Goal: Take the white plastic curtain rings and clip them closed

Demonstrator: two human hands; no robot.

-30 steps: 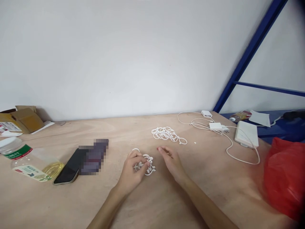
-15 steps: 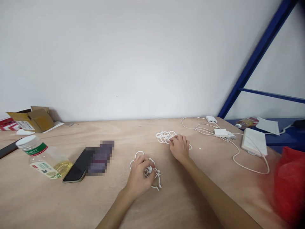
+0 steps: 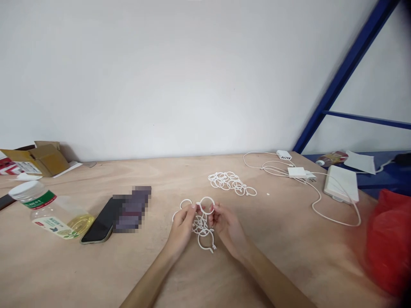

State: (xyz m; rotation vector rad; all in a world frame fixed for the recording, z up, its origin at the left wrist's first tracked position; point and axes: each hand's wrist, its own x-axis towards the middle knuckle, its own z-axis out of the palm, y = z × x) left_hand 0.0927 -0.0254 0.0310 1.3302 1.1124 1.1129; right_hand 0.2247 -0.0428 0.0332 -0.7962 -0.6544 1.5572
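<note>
Between my two hands a white plastic ring (image 3: pixel 207 197) is held up over the table. My left hand (image 3: pixel 182 224) pinches the small tab on its left side. With closed fingertips, my right hand (image 3: pixel 228 226) grips its right edge. Beneath and between the hands lies a loose pile of white rings (image 3: pixel 201 226), partly hidden by my left hand; one ring at its near end is open, with a gap. Farther back, a second cluster of white rings (image 3: pixel 224 182) lies flat on the wood.
To the left stand a clear bottle (image 3: pixel 51 209) holding yellow liquid, a black phone (image 3: pixel 98 224) and an opened cardboard box (image 3: pixel 48 158). On the right are white cables with a charger (image 3: pixel 297 172), a white box (image 3: pixel 342 184) and a red bag (image 3: pixel 388 239).
My right hand has come back from the far cluster toward my left hand. A single ring is now held between both hands, and my left hand has lifted off the near pile.
</note>
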